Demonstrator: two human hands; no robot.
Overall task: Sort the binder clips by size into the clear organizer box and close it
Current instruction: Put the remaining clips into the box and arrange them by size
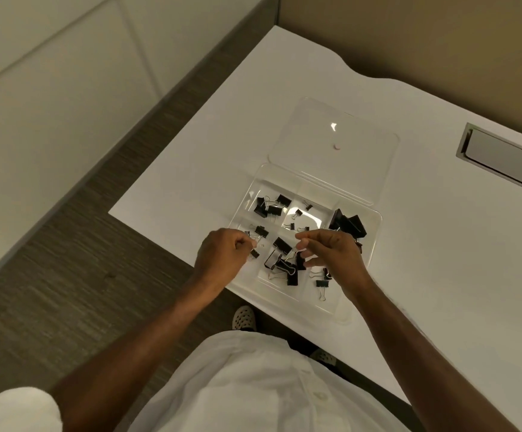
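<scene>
Your left hand (pixel 222 254) curls, seemingly pinching a small clip (pixel 254 253); right hand (pixel 331 251) pinches a clip's wire handle over the box (pixel 375 232), lid (pixel 334 141) open beyond for sorting.

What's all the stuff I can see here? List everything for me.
Binder clips: many, black, spread over the organizer's compartments.
Organizer box: one, clear, on the table near its front edge.
Lid: one, clear, open, lying flat behind the box.
Table: one, white.
Slot cover: one, grey metal, set into the table at far right.
Floor: grey-brown, at left.
Shoes: two, pale, under the table edge.
Left hand: fingers curled, over the box's left side.
Right hand: pinching a clip's wire handle.
</scene>
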